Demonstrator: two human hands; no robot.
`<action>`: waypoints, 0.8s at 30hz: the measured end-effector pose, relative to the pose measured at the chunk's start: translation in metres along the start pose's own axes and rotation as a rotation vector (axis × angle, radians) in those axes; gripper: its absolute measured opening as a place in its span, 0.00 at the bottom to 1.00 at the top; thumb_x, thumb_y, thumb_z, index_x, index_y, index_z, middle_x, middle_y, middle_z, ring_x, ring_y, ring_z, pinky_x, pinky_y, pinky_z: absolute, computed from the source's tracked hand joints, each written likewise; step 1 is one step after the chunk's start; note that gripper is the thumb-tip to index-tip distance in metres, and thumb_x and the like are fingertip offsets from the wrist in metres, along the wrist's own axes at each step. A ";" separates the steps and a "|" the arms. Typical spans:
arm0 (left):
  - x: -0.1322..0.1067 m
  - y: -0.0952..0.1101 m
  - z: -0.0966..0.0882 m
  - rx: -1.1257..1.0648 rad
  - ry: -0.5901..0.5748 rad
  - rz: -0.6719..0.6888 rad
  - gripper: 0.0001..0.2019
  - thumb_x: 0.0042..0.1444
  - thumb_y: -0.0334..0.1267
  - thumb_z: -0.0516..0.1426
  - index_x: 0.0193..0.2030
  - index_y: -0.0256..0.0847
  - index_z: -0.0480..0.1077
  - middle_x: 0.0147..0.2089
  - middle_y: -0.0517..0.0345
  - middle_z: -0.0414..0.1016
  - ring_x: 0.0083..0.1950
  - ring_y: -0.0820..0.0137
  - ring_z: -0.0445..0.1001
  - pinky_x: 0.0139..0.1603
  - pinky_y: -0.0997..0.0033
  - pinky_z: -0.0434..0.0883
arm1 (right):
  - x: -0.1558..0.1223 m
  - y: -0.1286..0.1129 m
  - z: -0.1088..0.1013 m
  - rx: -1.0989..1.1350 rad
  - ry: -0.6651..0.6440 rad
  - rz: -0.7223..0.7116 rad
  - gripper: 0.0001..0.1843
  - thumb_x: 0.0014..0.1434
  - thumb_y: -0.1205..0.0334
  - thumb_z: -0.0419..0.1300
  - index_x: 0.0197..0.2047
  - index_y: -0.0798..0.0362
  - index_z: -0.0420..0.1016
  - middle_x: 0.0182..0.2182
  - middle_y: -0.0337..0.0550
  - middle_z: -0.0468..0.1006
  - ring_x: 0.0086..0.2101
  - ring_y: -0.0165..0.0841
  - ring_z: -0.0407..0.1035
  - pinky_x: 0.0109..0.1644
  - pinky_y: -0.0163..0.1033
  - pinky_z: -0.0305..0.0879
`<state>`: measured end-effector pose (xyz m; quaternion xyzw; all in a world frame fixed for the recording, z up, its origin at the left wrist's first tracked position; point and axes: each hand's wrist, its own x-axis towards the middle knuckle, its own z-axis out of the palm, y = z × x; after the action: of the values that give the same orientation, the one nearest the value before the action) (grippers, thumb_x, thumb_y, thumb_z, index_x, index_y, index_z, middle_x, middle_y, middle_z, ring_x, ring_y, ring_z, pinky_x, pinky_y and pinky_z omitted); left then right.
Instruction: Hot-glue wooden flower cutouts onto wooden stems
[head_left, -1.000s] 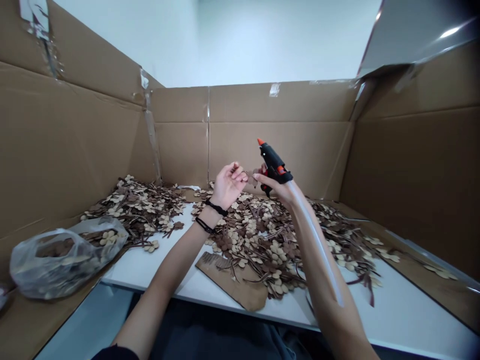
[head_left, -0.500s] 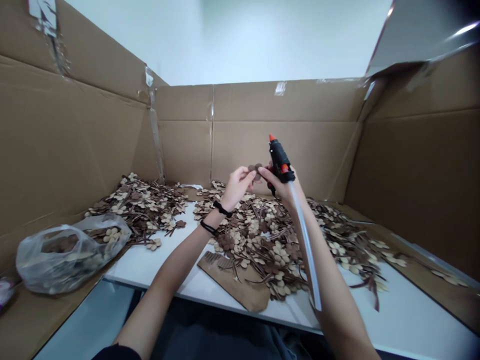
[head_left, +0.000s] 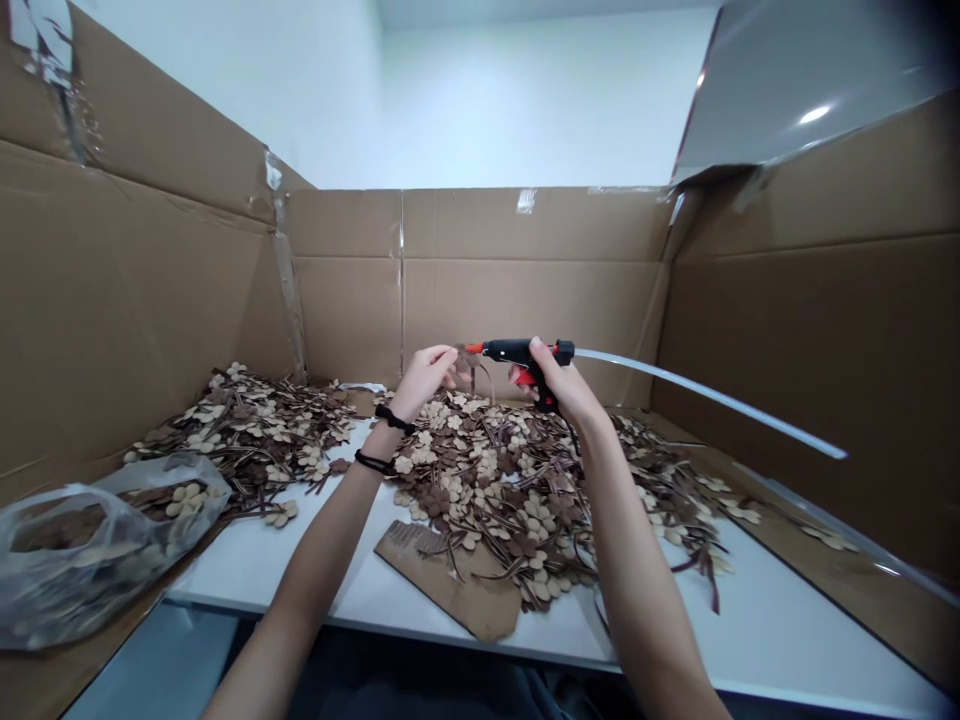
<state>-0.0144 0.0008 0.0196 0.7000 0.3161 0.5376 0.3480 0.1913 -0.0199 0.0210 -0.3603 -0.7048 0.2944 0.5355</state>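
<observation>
My right hand [head_left: 561,388] is wrapped round a black and red hot glue gun [head_left: 511,350], its orange nozzle pointing left. A long translucent glue stick [head_left: 705,393] sticks out of the gun's back and bends down to the right. My left hand [head_left: 427,380] pinches a brown flower cutout [head_left: 466,362], partly hidden by the fingers. The nozzle tip is at the flower; whether it touches I cannot tell. A thin stem hangs below the flower. Both hands are held above a heap of brown and beige flower cutouts [head_left: 487,450].
Cardboard walls [head_left: 525,300] surround the white table [head_left: 780,610] at left, back and right. Another flower heap [head_left: 262,420] lies at left, beside a clear plastic bag [head_left: 90,590] of cutouts. A piece of cardboard [head_left: 465,590] lies at the front edge.
My right hand has turned the glue gun from pointing up to pointing left, its nozzle now at the flower. My right thumb has left the flower. The view has shifted somewhat.
</observation>
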 end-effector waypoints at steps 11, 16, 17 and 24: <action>-0.003 0.005 0.000 -0.016 -0.013 0.023 0.13 0.59 0.40 0.50 0.28 0.37 0.67 0.22 0.60 0.70 0.21 0.78 0.60 0.24 0.77 0.57 | 0.001 -0.001 0.002 -0.100 0.114 0.060 0.34 0.52 0.29 0.49 0.18 0.53 0.66 0.15 0.39 0.66 0.19 0.27 0.57 0.25 0.35 0.53; -0.002 0.004 0.000 -0.014 -0.010 0.007 0.12 0.58 0.40 0.50 0.31 0.36 0.69 0.22 0.60 0.70 0.21 0.77 0.61 0.24 0.77 0.56 | 0.002 0.002 0.001 -0.118 0.129 0.022 0.33 0.53 0.31 0.49 0.17 0.52 0.63 0.16 0.37 0.65 0.20 0.27 0.57 0.29 0.36 0.54; -0.002 0.004 0.000 -0.014 -0.010 0.008 0.11 0.58 0.40 0.50 0.31 0.36 0.69 0.23 0.60 0.71 0.21 0.77 0.61 0.24 0.77 0.56 | 0.003 0.002 0.001 -0.114 0.131 0.019 0.32 0.53 0.31 0.49 0.17 0.52 0.63 0.15 0.37 0.64 0.20 0.27 0.57 0.30 0.36 0.54; -0.002 0.003 0.000 -0.009 -0.024 0.034 0.12 0.58 0.41 0.50 0.30 0.36 0.67 0.24 0.58 0.71 0.22 0.77 0.61 0.24 0.77 0.57 | 0.005 0.008 0.002 -0.106 0.134 0.024 0.31 0.53 0.32 0.50 0.20 0.52 0.62 0.16 0.35 0.63 0.20 0.28 0.56 0.29 0.36 0.52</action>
<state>-0.0146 -0.0028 0.0209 0.7100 0.2975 0.5365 0.3458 0.1904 -0.0112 0.0175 -0.4154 -0.6776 0.2384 0.5582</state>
